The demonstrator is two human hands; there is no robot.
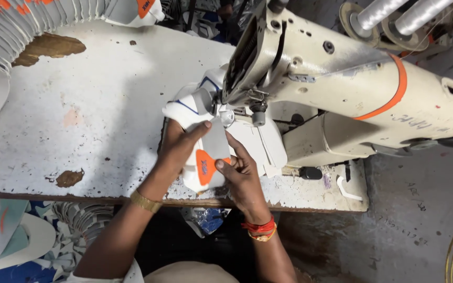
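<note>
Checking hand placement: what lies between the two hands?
In the head view, the white-and-orange shoe upper piece lies between left hand and right hand, both gripping it.

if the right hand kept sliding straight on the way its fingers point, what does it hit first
Probably the sewing machine's presser foot and needle area. The right hand points up and slightly left along the white and orange shoe upper piece that both hands hold. Depth is unclear, so the fingers might pass just beneath it.

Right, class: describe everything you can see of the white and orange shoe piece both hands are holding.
The shoe piece is white, grey and orange, seemingly synthetic sheet, with thin blue edging near its far end. It lies on the worn white table, its far end under the sewing machine head. The left hand grips its left side; the right hand pinches the orange patch.
</note>
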